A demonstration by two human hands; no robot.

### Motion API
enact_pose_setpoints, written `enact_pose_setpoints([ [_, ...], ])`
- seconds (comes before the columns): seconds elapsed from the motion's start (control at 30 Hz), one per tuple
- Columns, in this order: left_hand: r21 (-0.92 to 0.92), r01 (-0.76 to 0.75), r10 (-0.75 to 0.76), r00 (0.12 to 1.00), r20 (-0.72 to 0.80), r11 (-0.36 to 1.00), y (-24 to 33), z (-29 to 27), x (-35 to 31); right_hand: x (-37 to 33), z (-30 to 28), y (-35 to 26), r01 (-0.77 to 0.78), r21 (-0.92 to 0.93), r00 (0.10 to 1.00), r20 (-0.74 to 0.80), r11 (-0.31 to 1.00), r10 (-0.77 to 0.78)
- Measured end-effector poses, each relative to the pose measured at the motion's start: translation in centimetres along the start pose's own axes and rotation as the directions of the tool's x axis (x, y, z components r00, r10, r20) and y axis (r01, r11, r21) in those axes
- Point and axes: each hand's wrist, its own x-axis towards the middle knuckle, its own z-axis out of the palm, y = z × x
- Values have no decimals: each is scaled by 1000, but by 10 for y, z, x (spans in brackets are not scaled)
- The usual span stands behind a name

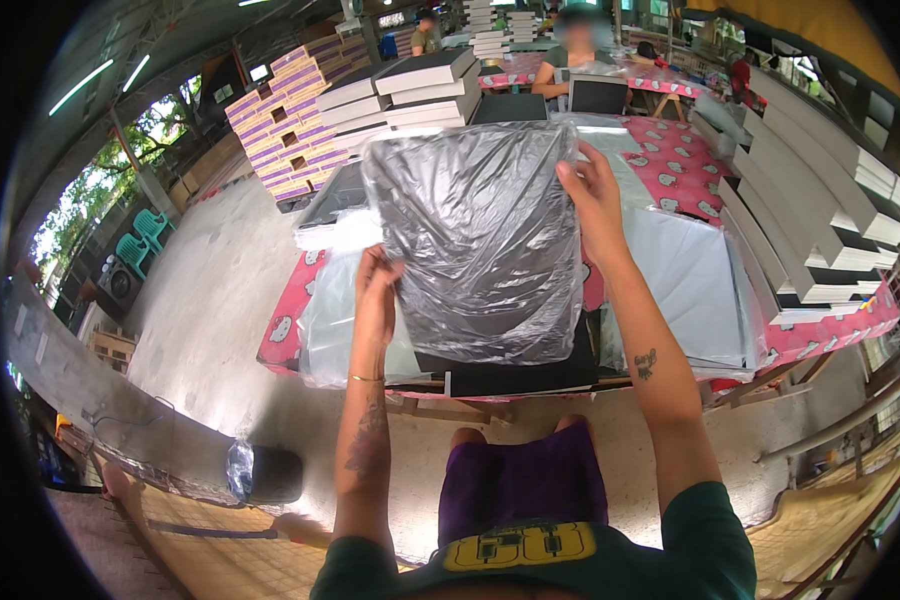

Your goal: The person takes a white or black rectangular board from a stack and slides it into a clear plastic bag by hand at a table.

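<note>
Between my hands is a flat black panel wrapped in a clear plastic bag (480,240), tilted up over the table, its film wrinkled and shiny. My right hand (594,195) grips its upper right edge, thumb on the front. At the lower left edge, my left hand (375,285) is closed on the side of the bag; its fingertips are partly hidden. Under the bagged panel, a black board (520,378) lies at the table's front edge. Clear plastic bags (345,335) lie beside my left hand, and a pile of plastic sheets (685,280) is on the right.
A pink patterned cloth (670,160) covers the table. Tall stacks of grey-edged black panels (820,190) stand at right, more panel stacks (430,90) at the back left. Behind them rises a stack of boxes (290,130). Across the table is a person (560,75).
</note>
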Motion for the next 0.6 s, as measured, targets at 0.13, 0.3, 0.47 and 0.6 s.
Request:
enact_pose_setpoints([
  [0.13, 9, -55, 56, 997, -56, 998, 40, 37, 33, 37, -4, -12, 22, 62, 996, 86, 998, -27],
  [0.3, -152, -240, 218, 965, -147, 959, 61, 41, 45, 42, 19, -61, -235, 301, 972, 72, 924, 224],
  [0.47, -105, -135, 115, 977, -179, 985, 39, 51, 2, -9, -10, -14, 66, -201, 996, -38, 977, -75],
  [0.6, -7, 3, -5, 987, -159, 1000, 12, 20, -37, -83, -31, 20, 26, -321, 999, -17, 947, -33],
])
